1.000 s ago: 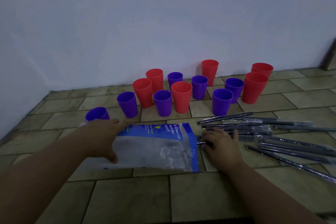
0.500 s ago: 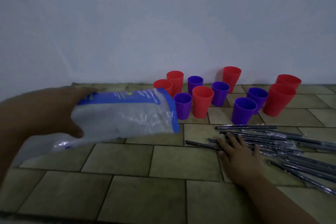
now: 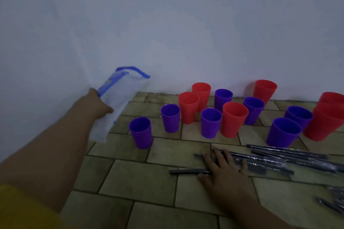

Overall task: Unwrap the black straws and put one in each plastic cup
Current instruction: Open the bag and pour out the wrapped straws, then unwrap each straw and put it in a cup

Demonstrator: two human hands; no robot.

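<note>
Several purple cups (image 3: 141, 132) and red cups (image 3: 234, 118) stand upright and empty on the tiled floor by the white wall. Wrapped black straws (image 3: 283, 158) lie in a loose pile to the right, and one straw (image 3: 188, 171) lies apart at the left end. My right hand (image 3: 224, 173) rests flat on the left end of the pile, fingers spread. My left hand (image 3: 96, 104) is raised at the left and grips an empty clear plastic bag with a blue top (image 3: 115, 102).
The tiled floor (image 3: 149, 188) meets white walls at the back and left. More wrapped straws (image 3: 333, 201) lie at the right edge. A yellow sleeve (image 3: 22, 208) shows at the lower left.
My left hand lifted the plastic bag off the floor and swung it up and to the left, toward the wall. My right hand stayed on the straws, fingers now spread.
</note>
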